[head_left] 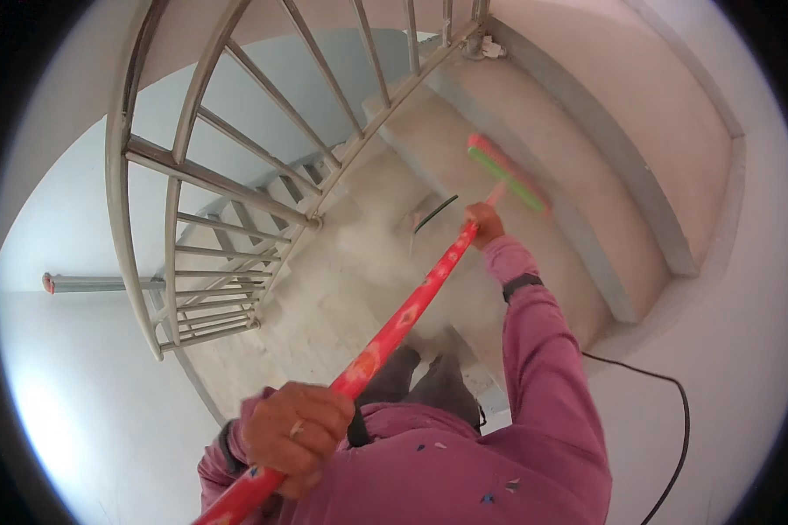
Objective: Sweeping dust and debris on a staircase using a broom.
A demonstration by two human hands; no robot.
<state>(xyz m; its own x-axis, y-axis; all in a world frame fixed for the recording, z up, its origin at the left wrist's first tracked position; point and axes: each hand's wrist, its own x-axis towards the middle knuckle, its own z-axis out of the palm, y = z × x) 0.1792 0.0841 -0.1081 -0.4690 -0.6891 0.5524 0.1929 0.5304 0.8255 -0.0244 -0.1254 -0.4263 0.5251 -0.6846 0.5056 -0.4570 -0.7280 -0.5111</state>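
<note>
A long red patterned broom handle [407,319] runs from the lower edge up to a broom head [508,177] with green body and pink bristles, over a curved stair step. My left hand [298,429], with a ring on it, is closed round the handle low in the picture. Higher up, my right hand [484,225] grips the handle just below the head. Left of the head, a thin dark-edged object, perhaps a dustpan [435,213], rests on the dusty steps; its shape is unclear.
Curved concrete steps [613,192] rise to the upper right beside a white wall. A metal railing [228,172] curves along the left, with lower stairs beyond. My feet [433,394] are below. A black cable [681,411] hangs at the lower right. A small white object [490,48] lies by the top post.
</note>
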